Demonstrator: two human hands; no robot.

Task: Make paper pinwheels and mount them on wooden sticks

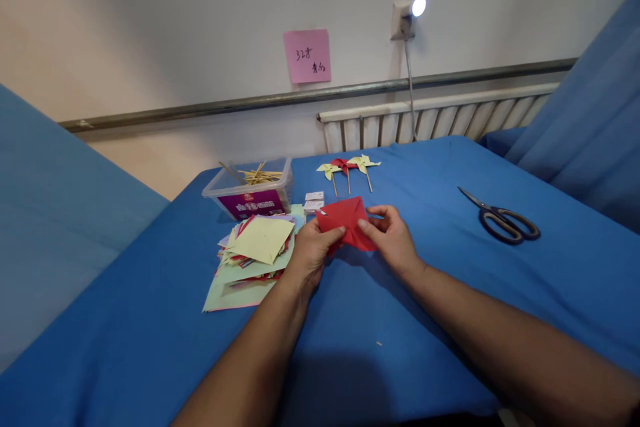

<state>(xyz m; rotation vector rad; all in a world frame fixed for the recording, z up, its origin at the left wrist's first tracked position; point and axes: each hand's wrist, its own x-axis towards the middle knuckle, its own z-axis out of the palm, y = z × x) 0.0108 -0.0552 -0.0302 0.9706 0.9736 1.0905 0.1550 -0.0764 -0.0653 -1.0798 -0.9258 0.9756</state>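
Note:
A square of red paper [347,215] is held up between both hands above the blue cloth. My left hand [311,247] pinches its left side, thumb on top. My right hand [390,235] grips its right side, with the thumb pressed on the face and the fingers behind. A small pale spot shows near the paper's upper left corner. To the left lies a messy stack of coloured paper squares [263,238], a pale yellow one on top. Behind the hands are two yellow pinwheels [364,162] and a red pinwheel [345,165] on sticks.
A clear plastic box [286,180] with thin wooden sticks stands at the back left. Two small white boxes [314,203] sit behind my left hand. Black-handled scissors [500,219] lie open on the right. A radiator [430,120] and a metal pipe [250,102] run along the wall.

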